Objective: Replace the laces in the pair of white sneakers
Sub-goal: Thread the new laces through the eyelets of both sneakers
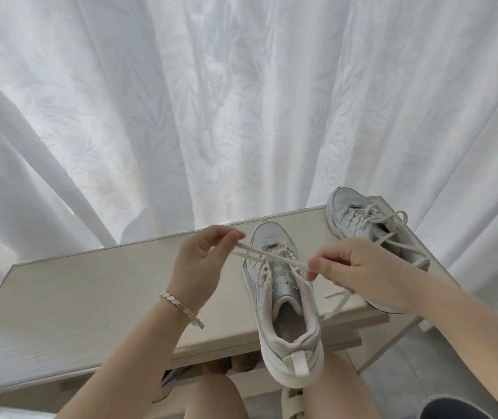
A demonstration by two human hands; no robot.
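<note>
A white and silver sneaker (284, 300) lies on the pale table (90, 291), toe pointing away, its heel hanging over the near edge. Its cream lace (275, 259) runs across above the eyelets, pulled out to both sides. My left hand (202, 264) pinches one lace end left of the shoe. My right hand (353, 267) pinches the other end on the right, with the tail dangling below it. The second sneaker (362, 222) sits at the table's far right corner, loosely laced, partly behind my right hand.
A white curtain (211, 101) hangs right behind the table. A shelf (241, 355) runs under the tabletop. My bare knees (217, 397) and a pale sandal (293, 403) are below the near edge. A bracelet (181, 308) circles my left wrist.
</note>
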